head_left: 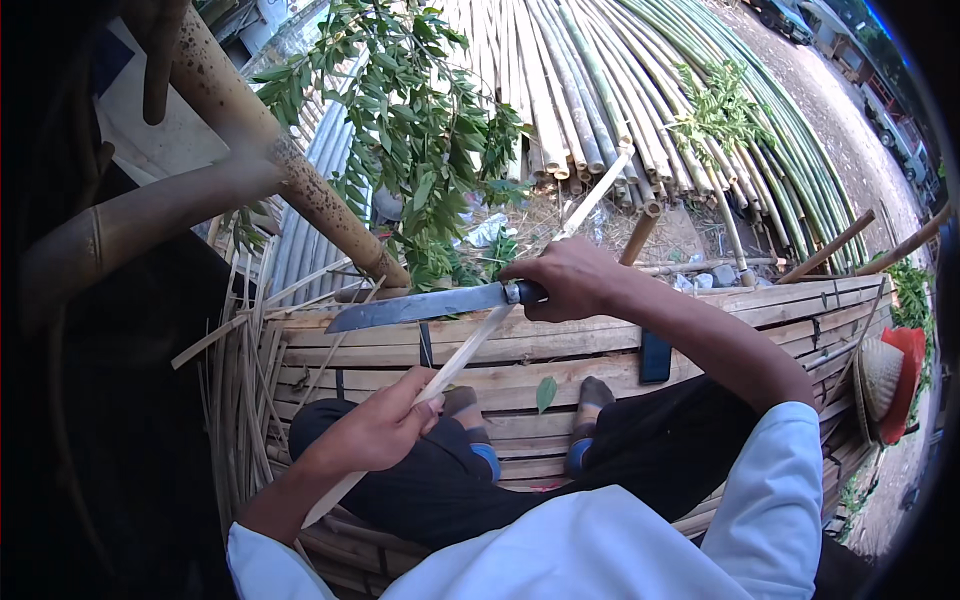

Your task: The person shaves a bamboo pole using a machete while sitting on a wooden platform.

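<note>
My left hand [378,425] is closed around a long pale bamboo strip [465,353], which slants from beside my left forearm up to the far right. A knife [420,309] with a long grey blade and a dark handle is gripped in my right hand [572,282]. Its blade points left, roughly level, and crosses the strip close to the handle. Beyond my right hand the strip shows again, toward a pile of poles. Whether the right fingers also press on the strip is hidden.
I sit on a slatted bamboo platform [530,350]. Split strips [245,400] heap at its left, beneath a thick bamboo post [300,190]. Leafy branches [420,150] hang ahead, before many bamboo poles [590,90]. A dark phone-like object [655,357] and a hat [880,385] are right.
</note>
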### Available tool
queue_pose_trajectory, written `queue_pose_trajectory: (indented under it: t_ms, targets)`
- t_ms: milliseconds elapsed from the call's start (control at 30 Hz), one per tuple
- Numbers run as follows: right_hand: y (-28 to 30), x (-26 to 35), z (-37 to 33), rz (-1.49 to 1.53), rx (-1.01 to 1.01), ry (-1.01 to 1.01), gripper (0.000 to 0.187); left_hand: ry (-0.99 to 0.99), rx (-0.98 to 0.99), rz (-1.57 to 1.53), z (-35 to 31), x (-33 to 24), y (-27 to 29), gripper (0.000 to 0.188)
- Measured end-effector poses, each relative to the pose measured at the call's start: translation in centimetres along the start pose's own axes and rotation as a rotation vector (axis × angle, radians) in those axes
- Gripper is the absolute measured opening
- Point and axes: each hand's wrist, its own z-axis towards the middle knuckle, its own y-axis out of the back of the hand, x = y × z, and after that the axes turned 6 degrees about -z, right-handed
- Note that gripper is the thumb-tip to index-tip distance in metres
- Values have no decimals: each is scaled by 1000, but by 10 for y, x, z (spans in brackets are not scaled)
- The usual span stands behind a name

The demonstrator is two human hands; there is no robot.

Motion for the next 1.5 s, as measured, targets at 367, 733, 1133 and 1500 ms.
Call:
queue_pose_trajectory:
  t_ms: [367, 733, 1133, 1500]
  targets:
    - [-2, 40, 61, 173, -350, 90, 22, -315, 172, -222, -91, -59, 133, 86]
    - [-66, 91, 64, 742, -627, -82, 26, -1461, -444, -601, -54, -110, 62, 31]
    - [-42, 108, 41, 791, -684, -60, 32, -1485, -602, -465, -76, -135, 51, 31]
    - [-119, 134, -41, 1072, -507, -423, 24, -1519, -926, -369, -70, -128, 43, 30]
